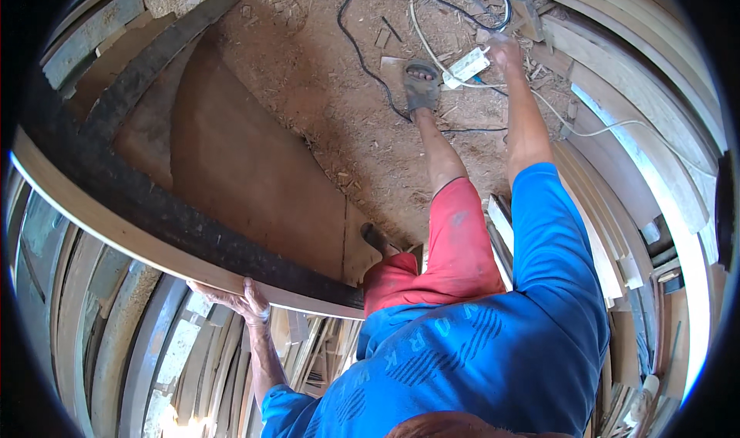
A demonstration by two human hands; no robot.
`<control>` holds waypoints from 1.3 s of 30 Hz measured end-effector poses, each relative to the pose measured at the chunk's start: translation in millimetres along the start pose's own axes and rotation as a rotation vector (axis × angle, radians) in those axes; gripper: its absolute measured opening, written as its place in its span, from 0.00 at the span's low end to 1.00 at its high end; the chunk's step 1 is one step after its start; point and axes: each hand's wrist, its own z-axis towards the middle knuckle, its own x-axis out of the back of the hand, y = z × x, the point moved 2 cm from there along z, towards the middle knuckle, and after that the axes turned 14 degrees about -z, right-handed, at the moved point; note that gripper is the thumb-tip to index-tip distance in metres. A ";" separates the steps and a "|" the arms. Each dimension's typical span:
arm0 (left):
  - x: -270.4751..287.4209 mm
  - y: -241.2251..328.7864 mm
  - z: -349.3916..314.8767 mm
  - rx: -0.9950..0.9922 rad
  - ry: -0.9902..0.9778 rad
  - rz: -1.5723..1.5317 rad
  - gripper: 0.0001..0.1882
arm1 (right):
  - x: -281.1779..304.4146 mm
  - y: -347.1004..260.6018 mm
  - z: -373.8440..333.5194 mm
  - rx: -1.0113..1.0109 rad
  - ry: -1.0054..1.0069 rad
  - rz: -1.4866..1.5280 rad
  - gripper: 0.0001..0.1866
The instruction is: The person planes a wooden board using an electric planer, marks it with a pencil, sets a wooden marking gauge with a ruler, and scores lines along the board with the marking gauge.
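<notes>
On the left, my left hand (245,303) grips the edge of a long, pale wooden board (139,241), its fingers and thumb closed round it. The board runs beside a dark, rough-edged strip (193,226). My right arm stretches far forward, and my right hand (505,52) is low over the floor beside a white power strip (467,67). Glare and blur hide its fingers, so what they hold cannot be made out. A white cable (424,41) and a dark cable (351,41) lie close by.
Sawdust and wood chips cover the floor (308,75). A broad brown sheet (239,160) lies on the left. Stacked planks line the right side (617,68) and lower left (146,338). My sandalled foot (422,87) stands near the power strip; the dark cable passes it.
</notes>
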 end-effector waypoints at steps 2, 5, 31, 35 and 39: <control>2.1 -5.6 -0.9 -0.082 0.013 0.029 0.58 | 24.3 -10.2 -20.0 -0.178 0.208 -0.004 0.21; -11.1 -18.9 2.4 -0.072 -0.011 0.098 0.57 | 21.6 54.0 -29.8 -0.075 0.095 -0.014 0.22; -0.6 9.9 4.8 -0.042 0.115 0.201 0.65 | 21.3 53.0 -73.9 -0.207 0.530 0.092 0.17; -0.1 25.6 5.6 -0.011 0.140 0.115 0.63 | 62.2 36.9 -158.1 0.214 0.848 -0.096 0.15; 11.1 18.0 -4.6 0.060 0.183 0.131 0.60 | 70.1 -92.2 -292.1 0.093 0.580 0.491 0.15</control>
